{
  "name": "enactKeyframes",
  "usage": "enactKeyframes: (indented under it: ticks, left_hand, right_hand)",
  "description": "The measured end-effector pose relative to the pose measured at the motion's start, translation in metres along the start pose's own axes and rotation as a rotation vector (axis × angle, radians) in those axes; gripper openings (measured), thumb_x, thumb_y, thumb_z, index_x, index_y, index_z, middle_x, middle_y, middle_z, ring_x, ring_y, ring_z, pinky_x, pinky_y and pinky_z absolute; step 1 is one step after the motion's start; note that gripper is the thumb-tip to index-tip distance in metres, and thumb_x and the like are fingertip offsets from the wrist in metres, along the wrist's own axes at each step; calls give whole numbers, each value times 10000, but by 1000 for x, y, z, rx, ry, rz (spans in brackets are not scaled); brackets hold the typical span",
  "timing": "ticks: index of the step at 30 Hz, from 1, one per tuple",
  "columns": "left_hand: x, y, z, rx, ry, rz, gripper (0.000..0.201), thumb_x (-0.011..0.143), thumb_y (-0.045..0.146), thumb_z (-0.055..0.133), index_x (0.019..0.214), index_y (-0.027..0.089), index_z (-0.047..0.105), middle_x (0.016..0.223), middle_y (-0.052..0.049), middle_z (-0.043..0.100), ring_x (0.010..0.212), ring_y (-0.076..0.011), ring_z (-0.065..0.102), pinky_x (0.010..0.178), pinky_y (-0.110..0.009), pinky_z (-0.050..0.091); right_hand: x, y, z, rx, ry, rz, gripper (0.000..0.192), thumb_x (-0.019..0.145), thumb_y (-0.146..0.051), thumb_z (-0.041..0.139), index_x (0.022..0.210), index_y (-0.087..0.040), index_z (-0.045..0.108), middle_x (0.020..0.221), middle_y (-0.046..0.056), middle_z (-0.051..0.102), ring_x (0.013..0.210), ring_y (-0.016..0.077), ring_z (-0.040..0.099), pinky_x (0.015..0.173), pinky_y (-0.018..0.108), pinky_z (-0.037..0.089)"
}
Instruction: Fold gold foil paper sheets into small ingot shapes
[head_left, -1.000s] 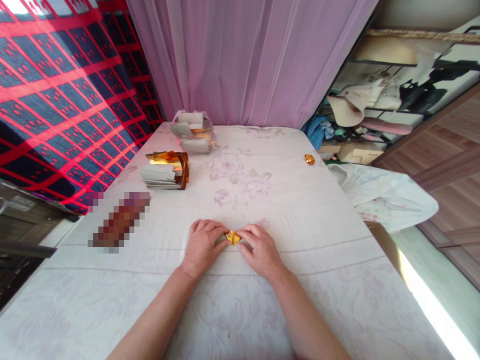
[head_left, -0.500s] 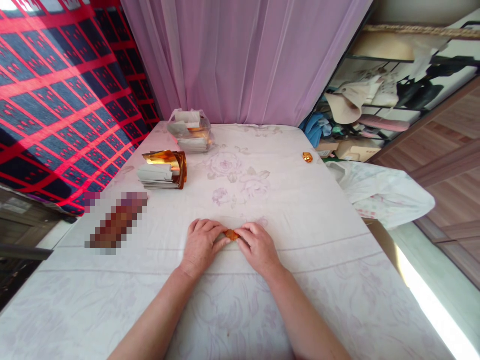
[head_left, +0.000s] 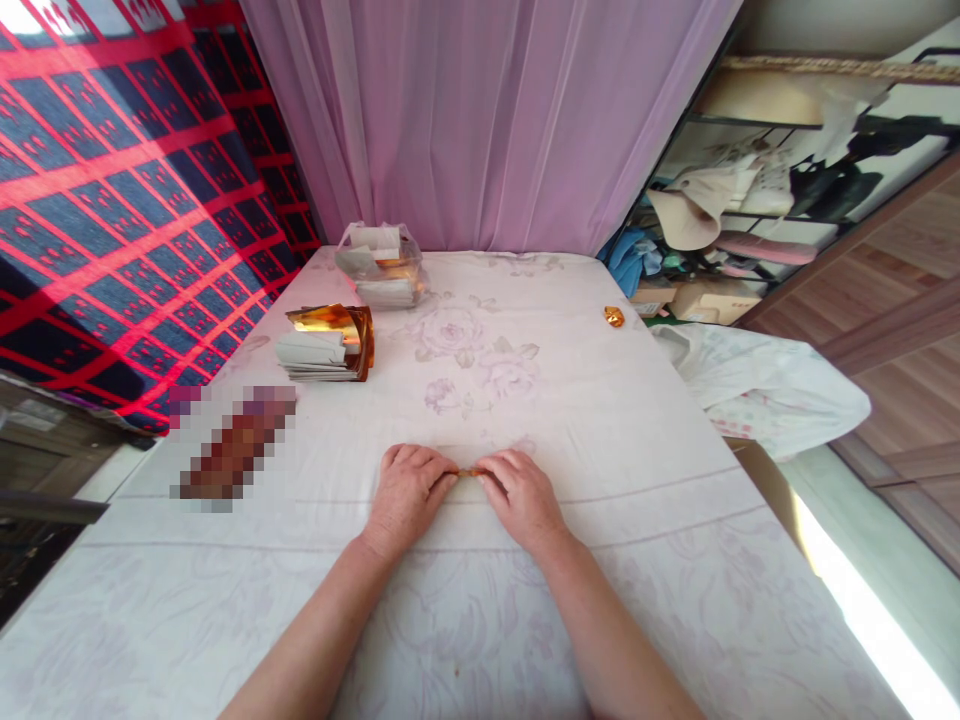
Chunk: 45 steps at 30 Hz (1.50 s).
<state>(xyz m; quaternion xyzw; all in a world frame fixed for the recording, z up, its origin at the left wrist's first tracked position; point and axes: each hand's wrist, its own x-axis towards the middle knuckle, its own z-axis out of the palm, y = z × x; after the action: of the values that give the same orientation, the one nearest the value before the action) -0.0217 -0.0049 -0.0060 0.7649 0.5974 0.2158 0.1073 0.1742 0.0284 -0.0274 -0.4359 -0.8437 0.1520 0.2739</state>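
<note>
White floral sheet covered the bed, with a pink curtain behind and cluttered shelves to the right. A stack of gold paper and a clear bag lay far left; one folded gold piece sat apart (apparently finished). Left hand and right hand pinched a small gold paper flat against the sheet, folding judged partway done.

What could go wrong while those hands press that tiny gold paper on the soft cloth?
The gold paper is nearly hidden between the left hand and right hand, so a crease might land crooked. The floral cloth looks soft, which may blur folds. The finished gold piece sits near the edge and could get knocked off.
</note>
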Motion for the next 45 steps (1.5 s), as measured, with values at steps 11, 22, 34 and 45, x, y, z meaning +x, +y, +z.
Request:
enactKeyframes:
  ticks: [11,22,34,45]
  left_hand:
    - [5,5,0,-23,-60,-87,147,918,299,567,870,273,704,855,7,668,915,-206,548,943,-450,291]
    - [2,8,4,-17,-46,-121,143,912,263,569,871,269,706,869,-3,667,926,-210,550,989,-480,266]
    - [1,8,4,-47,-39,-120,163,920,280,553,864,269,706,841,-6,670,929,-213,544,993,-504,271]
    - [2,18,3,18,-45,-187,160,941,260,505,877,235,650,879,-21,695,953,-242,563,1044,-584,212]
  right_hand:
    - [1,-6,-4,-92,-14,67,117,921,-199,548,883,-205,659,859,41,638,847,196,594,779,310,440]
    - [-1,-4,-3,-157,-15,99,99,921,-261,552,889,-206,627,855,40,635,847,203,584,774,316,415]
    - [0,-2,-4,-22,-14,105,136,900,-215,563,810,-210,666,853,39,629,829,182,587,772,299,430]
    - [7,-17,-9,-203,-87,189,192,921,-239,544,778,-204,668,863,57,626,845,195,571,771,312,403]
